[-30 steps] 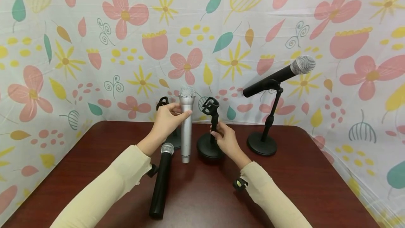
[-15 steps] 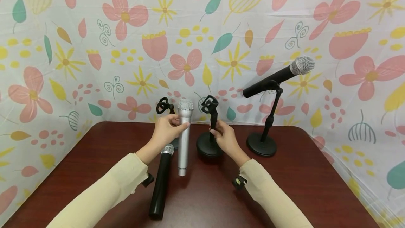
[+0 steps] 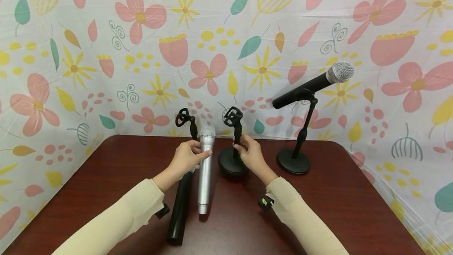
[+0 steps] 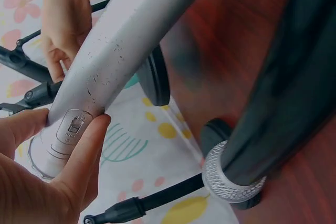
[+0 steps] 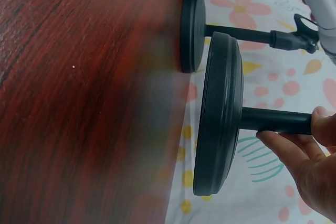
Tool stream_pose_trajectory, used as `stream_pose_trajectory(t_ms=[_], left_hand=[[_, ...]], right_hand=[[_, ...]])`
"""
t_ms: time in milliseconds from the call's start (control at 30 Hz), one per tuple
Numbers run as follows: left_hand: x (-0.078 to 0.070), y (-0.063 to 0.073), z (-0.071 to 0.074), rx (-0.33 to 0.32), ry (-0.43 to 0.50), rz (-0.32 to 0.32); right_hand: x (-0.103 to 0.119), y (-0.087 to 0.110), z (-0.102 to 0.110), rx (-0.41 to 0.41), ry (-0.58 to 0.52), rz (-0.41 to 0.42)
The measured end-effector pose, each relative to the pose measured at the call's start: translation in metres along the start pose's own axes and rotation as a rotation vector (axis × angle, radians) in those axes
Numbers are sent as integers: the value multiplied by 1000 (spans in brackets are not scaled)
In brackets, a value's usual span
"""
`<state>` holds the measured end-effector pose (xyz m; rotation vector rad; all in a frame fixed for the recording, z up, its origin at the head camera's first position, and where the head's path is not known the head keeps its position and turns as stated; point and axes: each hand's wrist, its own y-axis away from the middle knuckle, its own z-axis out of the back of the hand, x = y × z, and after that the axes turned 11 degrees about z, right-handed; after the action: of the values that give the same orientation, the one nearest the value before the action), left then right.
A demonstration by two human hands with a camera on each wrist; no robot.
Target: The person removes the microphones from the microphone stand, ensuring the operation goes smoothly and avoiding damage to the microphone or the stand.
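Note:
My left hand (image 3: 185, 156) pinches a silver microphone (image 3: 205, 180) between thumb and fingers. The microphone stands nearly upright in the head view, mesh head up, its tail end low over the table. In the left wrist view the thumb and a finger lie beside the switch plate (image 4: 73, 127) on its body. My right hand (image 3: 252, 152) grips the pole of a black desktop microphone stand (image 3: 231, 164), whose clip (image 3: 232, 116) holds nothing. The right wrist view shows the fingers round that pole (image 5: 275, 120), above the round base (image 5: 218, 119).
A black microphone (image 3: 179, 207) lies on the dark red table (image 3: 116, 172), its head partly behind my left hand. Behind it stands another stand with a bare clip (image 3: 183, 117). To the right, a third stand (image 3: 293, 161) bears a black microphone (image 3: 304, 89). Floral cloth (image 3: 226, 23) hangs behind.
My left hand has brought the silver microphone lower and nearer, so its head now sits below the clips. My right hand keeps its grip, the stand shifting slightly left.

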<state>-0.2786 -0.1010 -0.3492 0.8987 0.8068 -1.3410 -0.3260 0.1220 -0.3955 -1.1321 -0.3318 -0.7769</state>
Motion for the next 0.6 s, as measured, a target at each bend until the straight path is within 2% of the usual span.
stream_pose_trajectory(t_ms=[267,600], left_hand=[[10,3,-2,35,15,27],[19,8,-6,75,-20,71]], right_hand=[[-1,-1,-3,-3,-4,1],[-3,-2,-5,-8,-16,1]])
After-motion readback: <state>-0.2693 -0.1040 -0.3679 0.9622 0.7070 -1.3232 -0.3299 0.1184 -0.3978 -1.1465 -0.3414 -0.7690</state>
